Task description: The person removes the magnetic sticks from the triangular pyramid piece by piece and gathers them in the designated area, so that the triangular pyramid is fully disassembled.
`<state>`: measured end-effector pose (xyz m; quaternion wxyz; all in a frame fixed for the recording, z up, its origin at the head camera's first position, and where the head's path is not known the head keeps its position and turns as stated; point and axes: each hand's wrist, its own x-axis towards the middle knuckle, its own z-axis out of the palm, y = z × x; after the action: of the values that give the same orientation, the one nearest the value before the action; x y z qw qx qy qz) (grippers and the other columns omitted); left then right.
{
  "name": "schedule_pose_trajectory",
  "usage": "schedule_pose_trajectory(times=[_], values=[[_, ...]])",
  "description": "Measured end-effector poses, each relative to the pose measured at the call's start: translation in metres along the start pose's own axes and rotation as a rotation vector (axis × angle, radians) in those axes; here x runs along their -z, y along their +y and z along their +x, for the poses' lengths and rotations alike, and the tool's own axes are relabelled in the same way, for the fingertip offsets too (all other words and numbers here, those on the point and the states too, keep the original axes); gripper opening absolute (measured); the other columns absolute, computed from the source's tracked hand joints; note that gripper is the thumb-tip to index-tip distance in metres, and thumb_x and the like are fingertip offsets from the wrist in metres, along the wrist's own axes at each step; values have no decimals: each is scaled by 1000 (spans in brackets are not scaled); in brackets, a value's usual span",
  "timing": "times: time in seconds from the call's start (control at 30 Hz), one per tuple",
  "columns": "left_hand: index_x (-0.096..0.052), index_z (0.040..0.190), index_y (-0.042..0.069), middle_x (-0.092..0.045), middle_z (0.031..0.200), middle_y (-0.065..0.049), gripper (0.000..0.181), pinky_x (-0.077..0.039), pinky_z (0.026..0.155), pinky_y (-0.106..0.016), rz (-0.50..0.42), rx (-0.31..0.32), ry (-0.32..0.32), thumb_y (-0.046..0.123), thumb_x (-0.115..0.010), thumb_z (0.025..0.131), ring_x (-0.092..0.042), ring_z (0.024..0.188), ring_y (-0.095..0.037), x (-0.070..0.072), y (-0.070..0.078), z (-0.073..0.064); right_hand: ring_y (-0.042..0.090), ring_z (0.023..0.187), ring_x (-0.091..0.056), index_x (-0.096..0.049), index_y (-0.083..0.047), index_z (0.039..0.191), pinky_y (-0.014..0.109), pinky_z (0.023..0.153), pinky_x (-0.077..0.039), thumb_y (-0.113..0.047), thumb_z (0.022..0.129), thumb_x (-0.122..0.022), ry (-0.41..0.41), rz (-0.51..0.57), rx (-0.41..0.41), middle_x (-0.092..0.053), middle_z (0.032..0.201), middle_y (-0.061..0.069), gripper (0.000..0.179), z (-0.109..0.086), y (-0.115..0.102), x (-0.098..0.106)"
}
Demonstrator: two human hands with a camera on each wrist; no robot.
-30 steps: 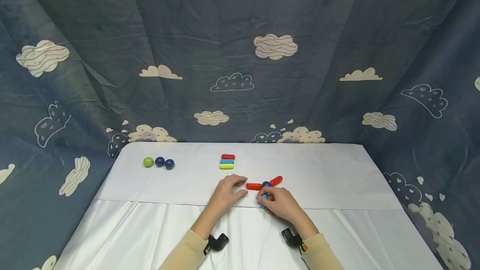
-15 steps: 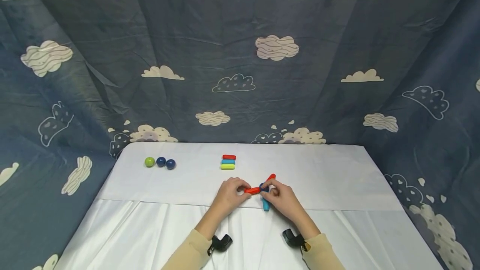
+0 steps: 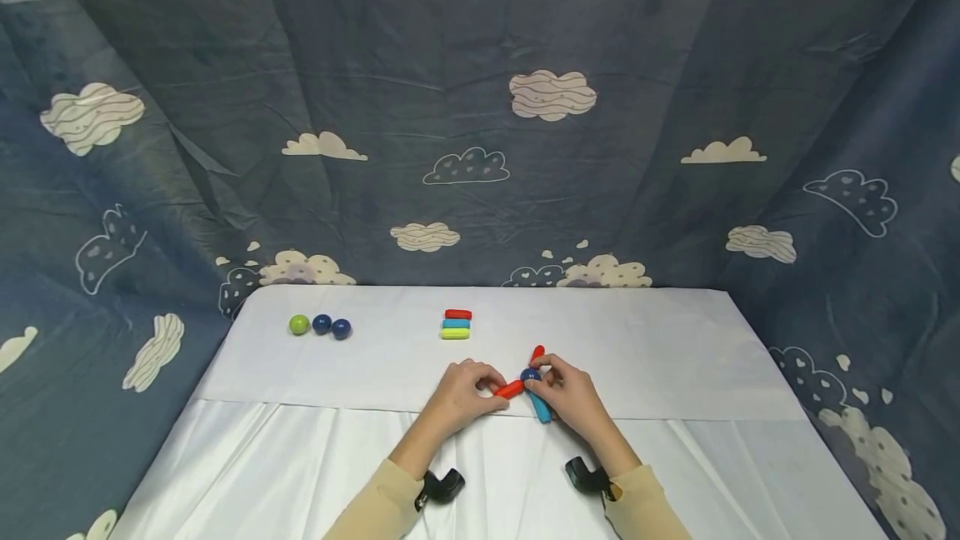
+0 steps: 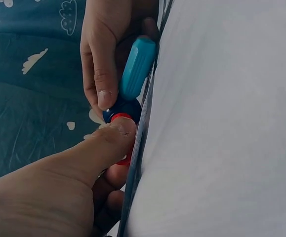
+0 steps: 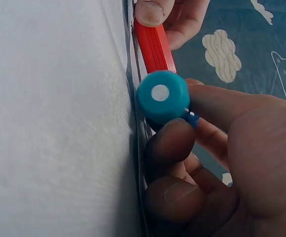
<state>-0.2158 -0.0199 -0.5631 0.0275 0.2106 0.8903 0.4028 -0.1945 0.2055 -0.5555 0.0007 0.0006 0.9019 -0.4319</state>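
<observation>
A dark blue ball [image 3: 530, 374] joins two red sticks and a light blue stick [image 3: 541, 408] that spread out from it. My left hand [image 3: 467, 390] pinches the outer end of the left red stick [image 3: 510, 390] between thumb and fingers. On the ball are the thumb and index finger of my right hand [image 3: 567, 390], pinching it. The second red stick [image 3: 537, 352] points away, partly behind the right fingers. In the right wrist view the blue stick's round end [image 5: 170, 94] faces the camera, showing a pale disc.
Farther back on the white-covered table [image 3: 637, 340] lie a red stick [image 3: 458, 314], a blue stick [image 3: 456, 324] and a yellow stick [image 3: 455, 334], side by side. To their left sit a green ball [image 3: 299, 324] and two dark blue balls [image 3: 322, 324]. A cloud-patterned curtain [image 3: 465, 65] hangs behind.
My left hand, earlier apart from the pieces, has taken hold of the left red stick. My right hand has shifted from the blue stick to the ball. The joined pieces have turned counterclockwise.
</observation>
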Motion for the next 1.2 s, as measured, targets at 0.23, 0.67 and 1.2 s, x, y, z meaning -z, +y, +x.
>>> schedule_pose_trajectory(times=[0.23,0.67,1.2], values=[[-81,110,20,-75,101,6,17,-53,88,-29,-57,-5,20,25,-82,94,-61,93,-8,0,-2,-1,13,52,-49,-70,-17,117,23,48,-39,-22,95,-80,-18,42,15,-57,74,-1,25,-3,1,1],[-80,114,16,-77,99,1,21,-49,76,-21,-254,74,91,17,-82,93,-60,85,-7,8,-8,4,14,69,-50,-71,-22,114,26,63,-38,-24,91,-84,-53,-76,41,-58,74,-4,27,-3,-5,-1],[-81,108,25,-77,102,6,14,-52,81,-24,-296,67,-30,29,-82,95,-63,87,-9,17,-18,0,13,66,-50,-69,-17,112,24,61,-38,-16,91,-83,-38,-34,36,-57,73,-2,25,-4,-5,0]])
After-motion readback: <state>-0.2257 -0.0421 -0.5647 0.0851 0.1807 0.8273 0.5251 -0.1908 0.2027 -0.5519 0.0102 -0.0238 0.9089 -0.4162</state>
